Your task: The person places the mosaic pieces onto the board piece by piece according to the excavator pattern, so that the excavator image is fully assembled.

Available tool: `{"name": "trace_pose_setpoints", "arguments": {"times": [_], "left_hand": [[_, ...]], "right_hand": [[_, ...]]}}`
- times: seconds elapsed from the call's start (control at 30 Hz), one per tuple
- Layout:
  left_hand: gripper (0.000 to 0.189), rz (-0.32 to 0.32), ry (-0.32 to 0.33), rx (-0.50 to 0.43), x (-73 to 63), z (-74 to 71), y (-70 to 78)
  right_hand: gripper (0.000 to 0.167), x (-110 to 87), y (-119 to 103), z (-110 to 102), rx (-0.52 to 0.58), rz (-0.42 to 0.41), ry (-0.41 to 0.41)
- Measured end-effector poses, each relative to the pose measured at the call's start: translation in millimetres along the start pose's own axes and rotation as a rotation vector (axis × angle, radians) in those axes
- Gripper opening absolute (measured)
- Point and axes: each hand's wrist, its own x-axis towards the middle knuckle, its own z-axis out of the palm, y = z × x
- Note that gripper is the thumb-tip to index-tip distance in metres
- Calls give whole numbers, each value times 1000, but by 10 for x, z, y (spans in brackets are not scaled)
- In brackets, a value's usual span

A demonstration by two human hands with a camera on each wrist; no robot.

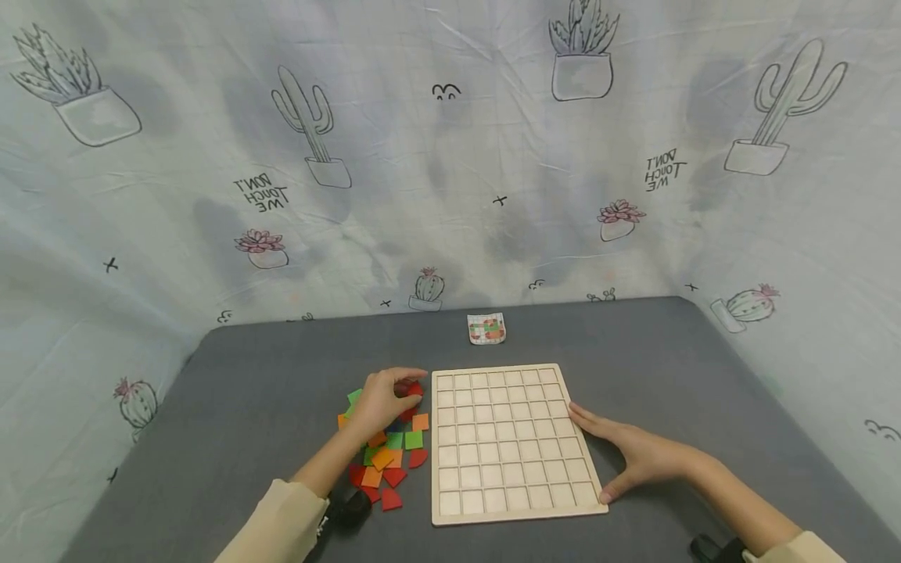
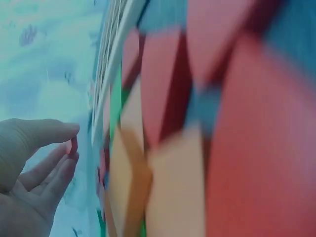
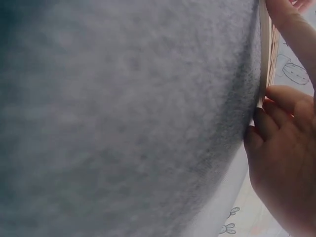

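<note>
My left hand (image 1: 380, 404) is over the pile of coloured pieces, left of the wooden grid board (image 1: 519, 446). Between thumb and fingertips it pinches a small red tile (image 2: 72, 146), whose full shape the fingers hide. The pale board lies flat, its square cells bare. My right hand (image 1: 637, 452) is spread along the board's right edge, thumb at the near corner and fingertips farther up the side. In the right wrist view, fingers (image 3: 284, 98) touch the board's rim (image 3: 264, 49).
Loose green tiles (image 1: 414, 439), orange tiles (image 1: 383, 458) and red curved-edged tiles (image 1: 391, 499) lie scattered and overlapping left of the board. Behind it lies a small pattern card (image 1: 486, 328) on the grey table (image 1: 281, 367). A printed curtain (image 1: 394, 227) hangs around the back and sides.
</note>
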Motion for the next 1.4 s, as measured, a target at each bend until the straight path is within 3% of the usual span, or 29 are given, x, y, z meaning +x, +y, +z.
{"name": "trace_pose_setpoints", "arguments": {"times": [0.17, 0.27, 0.5, 0.7, 1.17, 1.4], "left_hand": [[36, 31, -123, -105, -27, 92, 134], [35, 29, -167, -109, -3, 132, 162], [35, 20, -178, -81, 65, 204, 157], [35, 44, -163, -94, 110, 240, 158], [34, 39, -196, -60, 169, 202, 191], [29, 80, -213, -6, 197, 201, 206]], "right_hand": [[111, 32, 29, -19, 16, 33, -12], [111, 59, 42, -42, 12, 44, -18], [113, 180, 105, -155, -22, 68, -61], [113, 233, 146, -213, 14, 86, -108], [112, 257, 154, -194, 21, 84, -87], [113, 265, 164, -192, 32, 76, -84]]}}
